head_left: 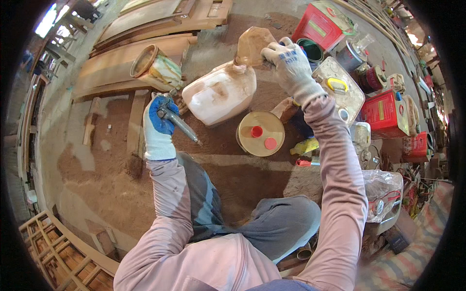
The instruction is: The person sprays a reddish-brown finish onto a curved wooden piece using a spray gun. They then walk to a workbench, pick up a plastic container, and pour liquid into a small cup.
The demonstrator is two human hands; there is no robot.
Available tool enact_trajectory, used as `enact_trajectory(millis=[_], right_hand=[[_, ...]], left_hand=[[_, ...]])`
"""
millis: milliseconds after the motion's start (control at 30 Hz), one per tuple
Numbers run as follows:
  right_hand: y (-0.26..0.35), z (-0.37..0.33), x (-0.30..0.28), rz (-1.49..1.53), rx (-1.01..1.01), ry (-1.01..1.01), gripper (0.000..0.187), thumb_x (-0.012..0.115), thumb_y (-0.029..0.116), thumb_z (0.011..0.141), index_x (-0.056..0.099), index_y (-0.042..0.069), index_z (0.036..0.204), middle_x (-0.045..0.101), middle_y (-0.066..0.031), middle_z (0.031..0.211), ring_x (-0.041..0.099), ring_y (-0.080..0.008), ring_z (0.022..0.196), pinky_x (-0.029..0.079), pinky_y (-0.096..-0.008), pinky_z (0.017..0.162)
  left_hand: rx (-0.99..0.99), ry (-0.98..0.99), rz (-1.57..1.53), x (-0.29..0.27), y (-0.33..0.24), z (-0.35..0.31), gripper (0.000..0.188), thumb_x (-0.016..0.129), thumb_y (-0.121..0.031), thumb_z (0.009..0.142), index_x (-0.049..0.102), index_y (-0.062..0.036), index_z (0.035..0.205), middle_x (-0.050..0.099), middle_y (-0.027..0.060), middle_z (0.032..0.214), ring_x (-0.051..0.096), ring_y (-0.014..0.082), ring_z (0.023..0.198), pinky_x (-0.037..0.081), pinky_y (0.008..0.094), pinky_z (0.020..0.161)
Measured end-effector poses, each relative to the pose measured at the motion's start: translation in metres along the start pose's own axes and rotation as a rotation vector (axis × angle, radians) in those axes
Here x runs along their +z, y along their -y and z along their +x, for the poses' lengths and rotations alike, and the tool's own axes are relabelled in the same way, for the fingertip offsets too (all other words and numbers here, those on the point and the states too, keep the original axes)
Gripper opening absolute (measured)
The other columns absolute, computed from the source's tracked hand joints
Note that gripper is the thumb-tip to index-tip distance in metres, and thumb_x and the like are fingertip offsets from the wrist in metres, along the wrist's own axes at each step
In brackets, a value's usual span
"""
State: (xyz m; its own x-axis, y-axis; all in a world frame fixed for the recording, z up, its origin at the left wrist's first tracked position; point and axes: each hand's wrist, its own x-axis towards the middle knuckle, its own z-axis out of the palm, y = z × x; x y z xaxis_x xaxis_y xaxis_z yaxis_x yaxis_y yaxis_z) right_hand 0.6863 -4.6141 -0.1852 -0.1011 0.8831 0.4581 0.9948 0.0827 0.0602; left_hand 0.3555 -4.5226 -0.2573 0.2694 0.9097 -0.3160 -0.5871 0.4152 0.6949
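My left hand [162, 116], in a white glove with a blue palm, is closed round a metal spray gun [179, 125]. A paint-stained, open-topped cup [162, 70] tilts just above that hand; it seems joined to the gun. With my right hand [291, 63], also gloved, I pinch the edge of a brownish, translucent, funnel-like piece [253, 46]. Its narrow end meets the neck of a white plastic jug [221, 94], which leans between my hands. Nearer me stands a round tin [262, 133] with a red cap and a red disc on its lid.
Wooden door panels [131, 58] lie at the far left. On the right stand several cans, including a red can [383, 114], a metal canister [344, 92] and a dark open pot [310, 51]. A paintbrush [307, 163] lies near my right forearm. A lattice frame [60, 252] is at lower left.
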Motion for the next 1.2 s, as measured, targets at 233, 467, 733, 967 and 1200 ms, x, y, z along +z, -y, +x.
enact_trajectory(millis=[233, 467, 733, 967, 1200], right_hand=[[0.003, 0.057, -0.01, -0.179, -0.136, 0.292, 0.012, 0.064, 0.014, 0.075, 0.066, 0.015, 0.088, 0.067, -0.0044, 0.091, 0.061, -0.0273, 0.094, 0.05, -0.0375, 0.078], [0.023, 0.086, 0.012, -0.286, -0.275, 0.368, 0.017, 0.068, 0.017, 0.072, 0.067, 0.016, 0.089, 0.068, -0.0049, 0.092, 0.062, -0.0257, 0.099, 0.054, -0.0358, 0.077], [0.026, 0.021, 0.01, 0.028, -0.016, -0.222, 0.05, 0.064, 0.027, 0.08, 0.055, 0.016, 0.128, 0.055, -0.0237, 0.12, 0.06, -0.0379, 0.101, 0.051, -0.0434, 0.085], [-0.015, -0.282, -0.137, -0.525, 0.926, -0.03, 0.039, 0.073, 0.034, 0.075, 0.063, 0.01, 0.103, 0.059, -0.0126, 0.1, 0.057, -0.0326, 0.094, 0.047, -0.0451, 0.078], [-0.06, -0.455, -0.217, -0.608, 1.406, 0.551, 0.053, 0.054, 0.057, 0.086, 0.066, 0.006, 0.095, 0.067, -0.0179, 0.098, 0.065, -0.035, 0.092, 0.049, -0.0472, 0.078]], left_hand=[[0.17, 0.132, 0.213, 0.006, 0.012, 0.006, 0.011, 0.057, -0.008, 0.087, 0.057, 0.0001, 0.095, 0.059, 0.0051, 0.077, 0.056, 0.0112, 0.056, 0.048, 0.0233, 0.052], [0.095, 0.134, 0.227, 0.017, 0.02, 0.008, 0.018, 0.057, -0.007, 0.087, 0.059, 0.0007, 0.103, 0.061, 0.0051, 0.08, 0.053, 0.0086, 0.055, 0.047, 0.0205, 0.052], [0.26, 0.337, 0.847, -0.008, 0.012, 0.022, 0.025, 0.054, -0.012, 0.094, 0.06, 0.0018, 0.114, 0.062, 0.0044, 0.092, 0.058, 0.0129, 0.078, 0.048, 0.0239, 0.07], [-0.016, 0.43, 0.499, -0.016, 0.002, 0.033, 0.017, 0.06, -0.02, 0.089, 0.057, -0.003, 0.09, 0.06, 0.0109, 0.085, 0.062, 0.0234, 0.084, 0.05, 0.0345, 0.078], [0.04, 0.63, 0.622, 0.018, 0.055, 0.009, 0.017, 0.053, -0.013, 0.088, 0.059, -0.0001, 0.097, 0.062, 0.0119, 0.1, 0.063, 0.0231, 0.086, 0.052, 0.036, 0.078]])
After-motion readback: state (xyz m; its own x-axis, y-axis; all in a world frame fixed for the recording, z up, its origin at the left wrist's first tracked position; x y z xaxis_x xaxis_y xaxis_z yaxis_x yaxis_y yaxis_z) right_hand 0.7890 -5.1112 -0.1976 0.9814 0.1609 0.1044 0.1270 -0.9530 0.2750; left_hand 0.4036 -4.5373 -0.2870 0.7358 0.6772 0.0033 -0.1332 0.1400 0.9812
